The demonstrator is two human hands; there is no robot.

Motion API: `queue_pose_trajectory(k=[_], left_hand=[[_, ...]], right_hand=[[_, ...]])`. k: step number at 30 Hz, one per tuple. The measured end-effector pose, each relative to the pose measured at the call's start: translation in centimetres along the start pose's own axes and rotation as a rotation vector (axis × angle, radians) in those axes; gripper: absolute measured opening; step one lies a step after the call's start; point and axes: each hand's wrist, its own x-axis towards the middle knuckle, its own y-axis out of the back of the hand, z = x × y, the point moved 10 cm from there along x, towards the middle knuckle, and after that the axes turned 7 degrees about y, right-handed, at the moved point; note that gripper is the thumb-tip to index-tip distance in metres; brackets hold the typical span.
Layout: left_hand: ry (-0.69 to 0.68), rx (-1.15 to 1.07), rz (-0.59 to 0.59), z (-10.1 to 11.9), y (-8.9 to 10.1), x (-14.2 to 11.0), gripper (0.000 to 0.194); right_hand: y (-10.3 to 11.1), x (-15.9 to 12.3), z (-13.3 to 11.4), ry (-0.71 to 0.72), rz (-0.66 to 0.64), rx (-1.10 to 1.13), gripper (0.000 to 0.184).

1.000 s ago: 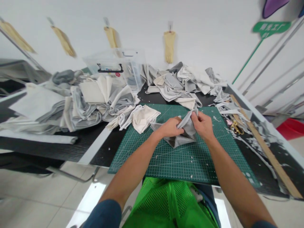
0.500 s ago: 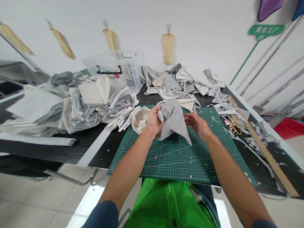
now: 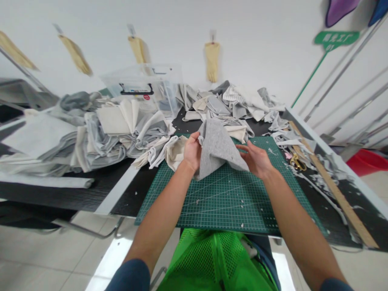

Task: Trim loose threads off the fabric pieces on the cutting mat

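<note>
A grey piece of cloth (image 3: pixel 216 147) hangs above the green cutting mat (image 3: pixel 218 206), partly opened out, with a pointed corner reaching to the right. My left hand (image 3: pixel 192 152) is closed on its left edge, thumb on top. At the right corner is my right hand (image 3: pixel 257 159), its fingers apart and reaching in beside the cloth, some of them partly behind it; whether they touch it I cannot tell. A crumpled cream cloth (image 3: pixel 175 152) lies on the mat just left of my left hand.
Heaped cloth pieces (image 3: pixel 100 139) cover the left of the black table; another scrap pile (image 3: pixel 233 103) lies at the back. A clear plastic box (image 3: pixel 142 87) stands behind. On the right are gold-handled scissors (image 3: pixel 297 163), a wooden ruler (image 3: pixel 336 188) and fabric trimmings (image 3: pixel 330 178).
The grey cloth has spread wider and flatter, its upper edge rising and its lower right corner swinging up and right towards my right hand. My left hand keeps its hold.
</note>
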Motion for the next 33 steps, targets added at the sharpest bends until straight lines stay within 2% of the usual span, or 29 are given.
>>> queue_pose_trajectory(k=[5,7,10,12,14,16,18,20,22,26,30,33], left_hand=[[-0.079,0.054,0.059,0.9,1.5,1.1,0.048],[-0.107,0.073,0.086,1.1,2.0,1.4,0.047],[-0.12,0.105,0.124,1.1,2.1,1.7,0.046],[-0.113,0.132,0.146,0.9,2.1,1.9,0.045],[-0.093,0.173,0.169,0.8,2.4,1.9,0.043],[-0.072,0.259,0.187,0.8,2.9,1.8,0.039],[-0.068,0.388,0.162,1.0,3.2,1.6,0.039],[-0.075,0.51,0.101,1.4,3.1,1.5,0.047],[-0.075,0.596,0.094,1.8,3.5,1.4,0.052],[-0.066,0.693,0.234,3.0,5.3,1.3,0.047],[-0.186,0.755,0.398,4.8,6.3,0.7,0.043],[-0.29,0.732,0.367,5.5,5.4,0.3,0.044]], right_hand=[[-0.7,-1.2,-4.2,0.316,-0.018,-0.034,0.063],[-1.3,-1.5,-4.7,0.392,-0.054,-0.09,0.069],[-1.7,-1.0,-4.0,0.428,-0.072,-0.232,0.072],[-0.5,-0.2,-3.4,0.454,0.011,-0.357,0.061],[1.8,0.4,-3.6,0.508,0.199,-0.505,0.05],[3.9,0.5,-4.1,0.564,0.355,-0.607,0.044],[5.2,0.3,-4.9,0.624,0.442,-0.671,0.04],[6.0,-0.1,-5.8,0.677,0.508,-0.726,0.036],[6.6,-0.7,-6.6,0.718,0.571,-0.765,0.032],[7.6,-1.5,-7.6,0.765,0.667,-0.763,0.027],[8.4,-1.8,-7.8,0.768,0.717,-0.798,0.026],[7.8,-2.4,-8.4,0.823,0.739,-0.906,0.026]])
